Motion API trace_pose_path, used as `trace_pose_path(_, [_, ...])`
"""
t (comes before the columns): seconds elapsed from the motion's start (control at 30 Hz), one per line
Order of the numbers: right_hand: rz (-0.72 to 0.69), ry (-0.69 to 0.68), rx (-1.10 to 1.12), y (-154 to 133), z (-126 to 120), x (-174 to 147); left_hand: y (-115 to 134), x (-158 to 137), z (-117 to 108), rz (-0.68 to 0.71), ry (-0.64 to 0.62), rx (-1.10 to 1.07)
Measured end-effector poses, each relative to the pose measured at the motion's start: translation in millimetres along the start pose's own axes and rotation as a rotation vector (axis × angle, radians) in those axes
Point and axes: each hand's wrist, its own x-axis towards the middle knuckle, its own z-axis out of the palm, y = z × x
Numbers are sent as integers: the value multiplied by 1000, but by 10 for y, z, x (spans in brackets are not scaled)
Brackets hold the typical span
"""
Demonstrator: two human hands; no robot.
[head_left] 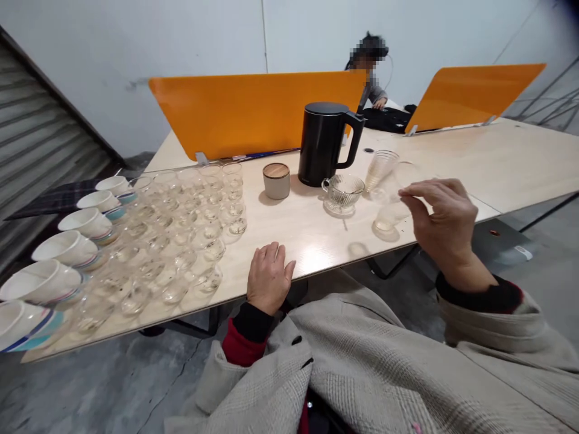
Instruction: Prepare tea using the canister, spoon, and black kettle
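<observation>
My left hand (pixel 269 277) lies flat at the table's front edge, fingers stretched out, holding nothing. Thumb and fingertips of my right hand (pixel 441 220) are pinched together above the table on the right; what is between them I cannot make out. Just left of and below that pinch is a blurred clear cup (pixel 385 224). Behind it a stack of clear ribbed cups (pixel 381 170) leans to one side. A ribbed glass teacup (pixel 344 190) with a handle stands on a clear saucer. A grey canister (pixel 276 182) with a wooden lid is closed.
A black electric kettle (pixel 322 144) stands behind the teacup. Rows of small clear cups (pixel 181 229), several with dark bits inside, cover the table's left. Stacked paper cups (pixel 67 247) lie along the left edge. Orange dividers (pixel 244 114) run behind; a person (pixel 375 90) sits beyond.
</observation>
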Motion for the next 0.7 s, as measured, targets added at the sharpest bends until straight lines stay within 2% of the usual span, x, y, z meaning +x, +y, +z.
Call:
trace_pose_path(0.07, [-56,-61,190,-249,193,27,8,1,-10,-9,-12,4])
trace_pose_path(0.17, [-101,-183,405,-513,694,-22,7,-4,-11,-16,-16,8])
trace_pose_path(0.27, [-134,-291,506,-650,1233,-102,2,-12,-2,-15,-14,8])
trace_pose_path(0.37, [-145,-379,546,-728,1596,-140,3,-15,2,-19,-17,1])
trace_pose_path(0.5, [-152,-452,541,-817,1783,-137,12,-11,-9,-32,-28,-13])
trace_pose_path(0.7, [-150,-489,516,-860,1826,-156,9,-12,-24,-26,-46,-11])
